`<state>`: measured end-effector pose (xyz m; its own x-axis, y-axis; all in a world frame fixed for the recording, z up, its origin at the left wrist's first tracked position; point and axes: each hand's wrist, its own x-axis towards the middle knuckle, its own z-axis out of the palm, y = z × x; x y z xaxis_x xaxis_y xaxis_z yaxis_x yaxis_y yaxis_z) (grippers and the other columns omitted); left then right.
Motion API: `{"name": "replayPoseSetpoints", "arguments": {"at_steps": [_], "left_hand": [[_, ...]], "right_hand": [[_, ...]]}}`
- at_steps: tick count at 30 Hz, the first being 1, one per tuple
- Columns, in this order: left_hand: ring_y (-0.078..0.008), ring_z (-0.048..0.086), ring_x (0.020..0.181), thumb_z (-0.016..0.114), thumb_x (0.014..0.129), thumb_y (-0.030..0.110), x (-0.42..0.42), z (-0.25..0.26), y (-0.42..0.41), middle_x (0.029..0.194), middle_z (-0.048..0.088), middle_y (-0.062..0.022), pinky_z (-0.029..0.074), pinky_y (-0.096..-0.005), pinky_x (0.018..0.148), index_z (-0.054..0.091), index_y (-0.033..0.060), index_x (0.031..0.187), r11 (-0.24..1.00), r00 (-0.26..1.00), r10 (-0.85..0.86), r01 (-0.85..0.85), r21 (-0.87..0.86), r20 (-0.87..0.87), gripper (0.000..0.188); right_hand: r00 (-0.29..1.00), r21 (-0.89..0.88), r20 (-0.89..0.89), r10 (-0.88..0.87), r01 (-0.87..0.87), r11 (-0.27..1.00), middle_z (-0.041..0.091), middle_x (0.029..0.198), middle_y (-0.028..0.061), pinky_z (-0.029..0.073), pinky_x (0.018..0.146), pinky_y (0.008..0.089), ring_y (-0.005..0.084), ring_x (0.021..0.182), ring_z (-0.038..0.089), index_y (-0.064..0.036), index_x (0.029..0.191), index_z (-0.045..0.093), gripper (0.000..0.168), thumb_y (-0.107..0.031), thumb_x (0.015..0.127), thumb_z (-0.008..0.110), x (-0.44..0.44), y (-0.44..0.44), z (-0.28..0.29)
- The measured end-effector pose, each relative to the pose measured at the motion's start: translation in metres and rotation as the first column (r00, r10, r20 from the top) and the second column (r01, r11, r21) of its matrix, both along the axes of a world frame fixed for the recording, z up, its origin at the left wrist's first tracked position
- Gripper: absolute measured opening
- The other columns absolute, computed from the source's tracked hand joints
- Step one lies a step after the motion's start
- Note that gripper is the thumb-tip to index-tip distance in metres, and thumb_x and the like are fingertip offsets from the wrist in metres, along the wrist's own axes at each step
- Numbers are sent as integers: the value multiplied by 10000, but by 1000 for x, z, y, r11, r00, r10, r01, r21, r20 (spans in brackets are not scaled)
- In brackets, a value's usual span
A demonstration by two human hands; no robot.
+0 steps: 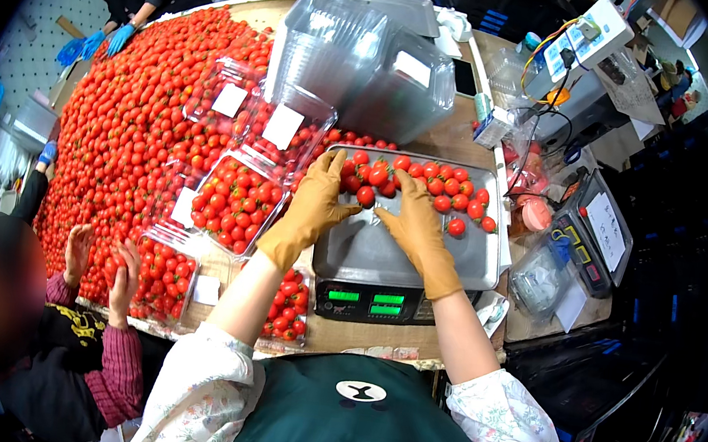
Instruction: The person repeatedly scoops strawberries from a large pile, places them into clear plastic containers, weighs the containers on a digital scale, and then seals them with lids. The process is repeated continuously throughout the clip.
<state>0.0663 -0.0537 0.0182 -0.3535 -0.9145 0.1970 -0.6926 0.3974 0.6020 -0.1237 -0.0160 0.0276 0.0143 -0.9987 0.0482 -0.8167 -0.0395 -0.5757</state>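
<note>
Both my hands wear tan rubber gloves and reach over the metal pan (363, 255) of a digital scale with lit green displays. My left hand (316, 204) touches the left end of a loose group of cherry tomatoes (434, 181) on the pan, fingers spread. My right hand (416, 221) has its fingertips at the middle of that group, with its thumb pointing towards the left thumb. One tomato (365, 196) lies between the hands. Whether either hand grips a tomato cannot be told. Left of the scale stands an open clear plastic clamshell (239, 205) filled with tomatoes.
A large heap of cherry tomatoes (137, 111) covers the table's left. Stacked empty clamshells (328, 48) stand behind the scale. Filled clamshells (283, 128) lie beside the heap. A second scale (587, 241) and a power strip (587, 38) are at right. Several co-workers are around the table.
</note>
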Motion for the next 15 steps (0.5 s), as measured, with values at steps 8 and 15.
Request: {"name": "replayPoseSetpoints", "arguments": {"at_steps": [8,15], "left_hand": [[-450,563,1115,860,584,232,-27,-22,-33,1253,499,-304,510,-448,915,318,-11,1409,958,987,-139,112,262,84,1017],[-199,589,1053,870,662,169,-37,-15,23,1232,540,-155,514,-303,915,372,42,1411,727,894,169,170,665,-415,909]], "right_hand": [[997,118,-22,72,-69,991,430,1351,189,413,1044,446,417,1237,449,-125,1386,406,806,-81,670,774,14,-25,-17],[799,173,600,-31,-92,981,501,1286,157,394,1060,366,302,1228,493,-110,1348,470,694,10,708,708,-21,34,-23]]}}
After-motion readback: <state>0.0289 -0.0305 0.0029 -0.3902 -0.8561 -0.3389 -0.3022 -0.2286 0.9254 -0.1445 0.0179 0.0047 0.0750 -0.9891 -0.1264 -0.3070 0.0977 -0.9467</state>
